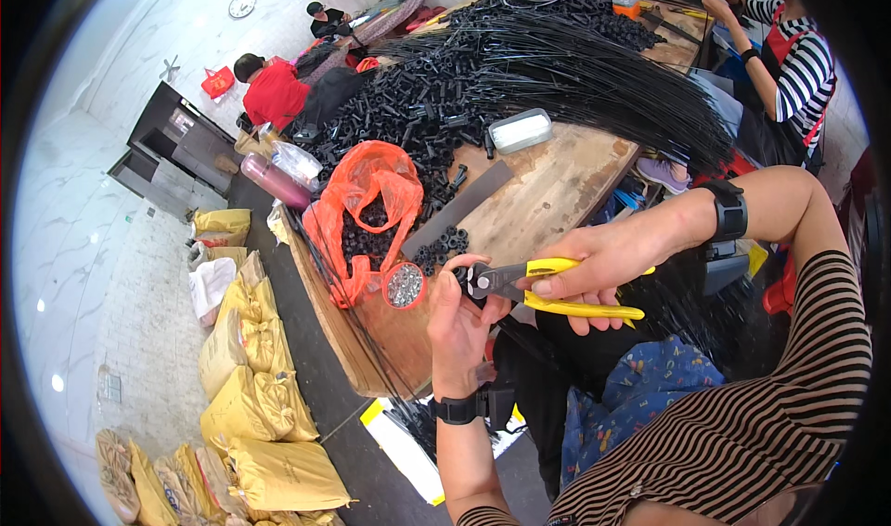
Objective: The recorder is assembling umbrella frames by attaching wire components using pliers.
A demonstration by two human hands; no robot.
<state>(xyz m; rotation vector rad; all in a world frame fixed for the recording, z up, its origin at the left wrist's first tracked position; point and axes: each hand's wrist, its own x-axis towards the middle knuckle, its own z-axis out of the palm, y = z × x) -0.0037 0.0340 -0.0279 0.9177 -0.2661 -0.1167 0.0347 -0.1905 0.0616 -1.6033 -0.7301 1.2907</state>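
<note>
My right hand (603, 257) grips yellow-handled pliers (590, 311) with the handles partly spread. The dark metal head of the pliers reaches my left hand (452, 326). There, my thumb and fingers pinch a small black plastic piece (467, 277) against the jaws; the fingers hide much of it. Just beyond my left hand, a round orange-rimmed tub (405, 285) holds small silvery metal bits. An orange plastic bag (364, 192) with black parts in it lies behind the tub. Small black ring-like pieces (450, 242) are scattered beside a flat dark strip (461, 206).
A big heap of black tubular parts (408, 108) and a bundle of thin black rods (594, 71) cover the wooden table (566, 178). A clear box (521, 130) stands there. Yellow sacks (269, 396) line the left floor. A striped-sleeved person (789, 71) sits right; others sit farther back.
</note>
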